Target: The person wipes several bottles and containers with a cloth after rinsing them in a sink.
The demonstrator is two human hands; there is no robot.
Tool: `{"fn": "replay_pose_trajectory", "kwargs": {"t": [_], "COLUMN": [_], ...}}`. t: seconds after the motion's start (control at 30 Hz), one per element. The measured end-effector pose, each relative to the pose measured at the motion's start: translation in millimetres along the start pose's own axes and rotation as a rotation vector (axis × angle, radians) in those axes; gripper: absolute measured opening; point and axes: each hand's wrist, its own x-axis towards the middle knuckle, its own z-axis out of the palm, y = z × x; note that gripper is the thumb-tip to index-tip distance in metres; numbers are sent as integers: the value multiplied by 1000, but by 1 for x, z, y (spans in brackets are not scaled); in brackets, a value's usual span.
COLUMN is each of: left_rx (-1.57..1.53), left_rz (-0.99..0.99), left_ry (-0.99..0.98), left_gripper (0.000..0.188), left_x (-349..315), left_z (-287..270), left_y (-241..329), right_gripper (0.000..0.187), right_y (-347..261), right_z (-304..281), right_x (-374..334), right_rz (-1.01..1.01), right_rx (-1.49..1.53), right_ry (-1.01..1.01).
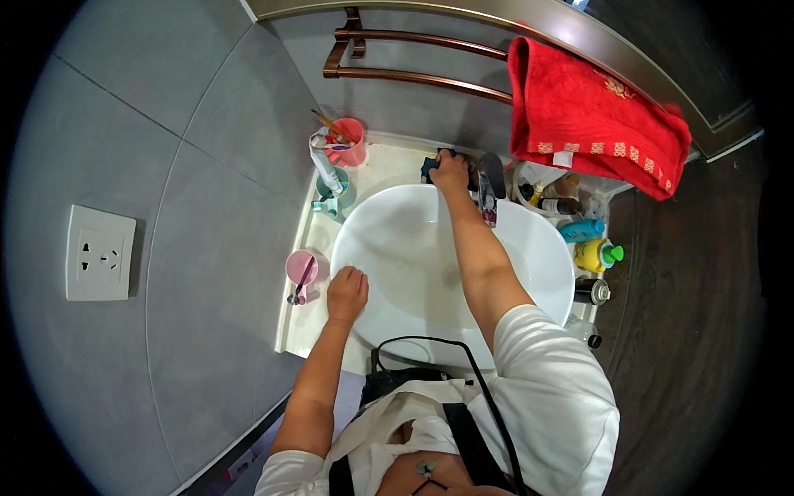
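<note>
A round white washbasin stands on the pale counter, its inner wall faintly grey. My right arm stretches across it to the back rim. There my right hand is closed on a small dark-blue item, perhaps a cloth or sponge; its kind cannot be made out. Just right of that hand is the dark, shiny tap. At the basin's left rim rests my left hand, fingers curled in; whatever may be inside them is hidden. Close beside it stands a pink mug with a dark-handled brush.
Back left are a pink cup of brushes and a teal cup with a tube. Right of the basin stand several bottles, including a yellow one. A red towel hangs from a rail. A black cable loops before my body.
</note>
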Motion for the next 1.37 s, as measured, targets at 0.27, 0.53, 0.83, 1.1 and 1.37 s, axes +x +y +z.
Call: {"fn": "replay_pose_trajectory", "kwargs": {"t": [0.27, 0.53, 0.83, 1.1, 1.37], "left_rx": [-31, -26, 5, -42, -31], "left_rz": [3, 26, 20, 10, -13], "left_ry": [44, 65, 27, 10, -32], "left_gripper": [6, 6, 6, 6, 7], "left_x": [3, 3, 4, -4, 1], "left_z": [0, -2, -2, -1, 0], "left_y": [0, -1, -1, -2, -5], "right_gripper": [27, 28, 29, 19, 33], "right_y": [-14, -13, -25, -1, -72], "right_z": [16, -6, -26, 22, 46], "right_x": [12, -1, -26, -1, 9], "right_rz": [-207, -265, -24, -270, -514], "right_rx": [329, 188, -199, -172, -445], "right_ry": [-142, 84, 33, 109, -131]}}
